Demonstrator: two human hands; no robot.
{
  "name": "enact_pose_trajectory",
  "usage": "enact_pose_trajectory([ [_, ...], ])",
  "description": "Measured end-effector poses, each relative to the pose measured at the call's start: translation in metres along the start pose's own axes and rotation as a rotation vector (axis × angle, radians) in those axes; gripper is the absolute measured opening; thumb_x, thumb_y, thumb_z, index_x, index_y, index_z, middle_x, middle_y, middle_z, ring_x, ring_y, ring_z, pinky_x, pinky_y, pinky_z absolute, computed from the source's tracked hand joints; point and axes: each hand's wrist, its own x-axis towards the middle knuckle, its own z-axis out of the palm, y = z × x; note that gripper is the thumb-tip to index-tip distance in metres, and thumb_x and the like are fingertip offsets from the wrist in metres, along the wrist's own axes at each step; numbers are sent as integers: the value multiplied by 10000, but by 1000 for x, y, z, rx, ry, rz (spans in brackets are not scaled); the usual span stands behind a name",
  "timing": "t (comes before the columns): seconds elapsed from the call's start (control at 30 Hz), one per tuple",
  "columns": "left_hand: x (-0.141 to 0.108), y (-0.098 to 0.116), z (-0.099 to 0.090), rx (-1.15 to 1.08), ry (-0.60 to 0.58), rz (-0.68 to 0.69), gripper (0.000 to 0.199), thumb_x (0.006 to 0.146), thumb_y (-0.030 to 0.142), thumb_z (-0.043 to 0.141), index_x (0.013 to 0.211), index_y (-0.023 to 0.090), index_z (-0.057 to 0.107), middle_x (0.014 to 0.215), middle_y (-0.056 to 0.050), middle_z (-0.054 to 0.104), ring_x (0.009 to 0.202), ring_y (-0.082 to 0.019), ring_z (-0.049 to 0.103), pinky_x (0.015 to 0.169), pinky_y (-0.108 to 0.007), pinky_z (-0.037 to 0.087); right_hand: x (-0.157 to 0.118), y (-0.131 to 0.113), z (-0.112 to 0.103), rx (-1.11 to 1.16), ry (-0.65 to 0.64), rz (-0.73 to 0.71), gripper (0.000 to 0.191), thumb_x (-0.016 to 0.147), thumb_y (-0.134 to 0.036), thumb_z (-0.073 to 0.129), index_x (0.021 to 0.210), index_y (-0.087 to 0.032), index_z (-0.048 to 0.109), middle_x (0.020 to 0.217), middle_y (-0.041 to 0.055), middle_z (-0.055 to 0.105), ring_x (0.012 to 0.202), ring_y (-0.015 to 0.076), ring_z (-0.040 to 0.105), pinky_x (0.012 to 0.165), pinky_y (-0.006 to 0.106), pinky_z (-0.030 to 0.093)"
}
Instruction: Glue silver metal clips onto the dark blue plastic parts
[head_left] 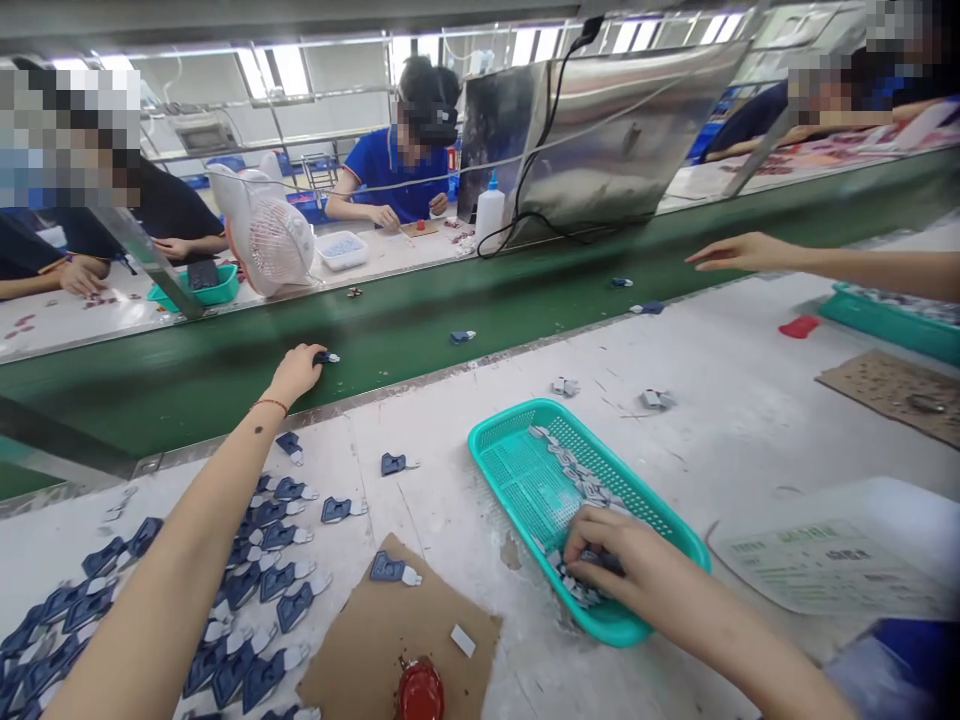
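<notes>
My left hand [298, 372] reaches over the green conveyor belt, its fingers closed on a dark blue piece with a whitish tip [328, 357]. My right hand [611, 555] is inside a turquoise plastic basket [480, 440], fingers curled down among small grey-white parts [574, 465]; what they pinch is hidden. On a brown cardboard sheet [352, 625] lie one dark blue piece [387, 567], a small white block [463, 640] and a red dish [420, 690]. Many similar dark blue pieces [277, 580] spread over the table around my left forearm.
More blue pieces [463, 337] lie along the green belt [390, 350]. A co-worker's hand [739, 252] extends over it at right, near another turquoise basket [892, 325]. Grey-white clusters [657, 400] and a plastic bag with a printed sheet [832, 560] lie right. People sit beyond the belt.
</notes>
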Motion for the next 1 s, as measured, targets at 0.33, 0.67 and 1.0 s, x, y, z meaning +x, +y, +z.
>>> enact_pose_trajectory([
  [0.33,-83,71,7,-256,-378,314,353,878,410,563,1141,200,669,1067,-77,667,810,-195,607,746,-321,494,-6,-5,1,105,107,3,269,934,-421,488,784,-237,616,781,29,679,702,201,628,624,310,479],
  [0.67,-154,93,6,-438,-581,432,631,865,360,618,1439,238,389,1287,-123,576,903,-196,636,793,-333,544,-7,-5,8,150,388,-21,295,923,-454,518,1055,-260,697,1040,63,735,950,252,686,795,371,546],
  [1.0,-207,22,-12,11,-316,613,225,952,166,404,1043,183,609,1060,-117,637,924,-233,618,803,-348,485,-8,-5,8,148,517,-28,314,921,-472,512,974,-269,745,1066,79,706,974,251,687,764,353,566],
])
